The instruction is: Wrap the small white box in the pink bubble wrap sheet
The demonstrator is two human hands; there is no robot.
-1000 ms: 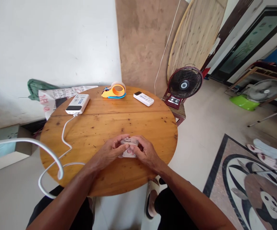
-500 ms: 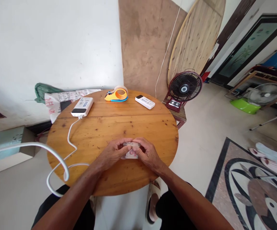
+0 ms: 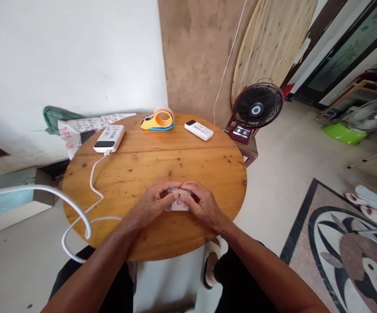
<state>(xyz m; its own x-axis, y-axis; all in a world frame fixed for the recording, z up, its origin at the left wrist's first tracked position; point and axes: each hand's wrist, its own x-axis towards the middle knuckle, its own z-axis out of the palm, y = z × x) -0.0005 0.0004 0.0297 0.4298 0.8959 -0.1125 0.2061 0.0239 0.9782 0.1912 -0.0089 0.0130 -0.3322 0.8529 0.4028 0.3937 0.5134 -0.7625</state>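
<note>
Near the front of the round wooden table (image 3: 136,169), both hands close around a small white stack with a reddish print, which looks like a deck of playing cards (image 3: 180,206). My left hand (image 3: 152,203) grips its left side, thumb on top and fingers curled around the far edge. From the right, my right hand (image 3: 205,204) holds it the same way, its thumb close to the left one. The fingertips meet at the far side. Much of the deck is hidden under the fingers.
On the table's far part are a white power bank (image 3: 110,138) with a cable (image 3: 92,178) plugged in, an orange tape dispenser (image 3: 157,120), and a second white power bank (image 3: 199,130). A fan (image 3: 256,108) stands on a stool at the right. The cable loops at the left.
The view has shifted slightly, so the table and its things sit a little higher in it. Both hands keep their hold on the deck, with little finger movement.
</note>
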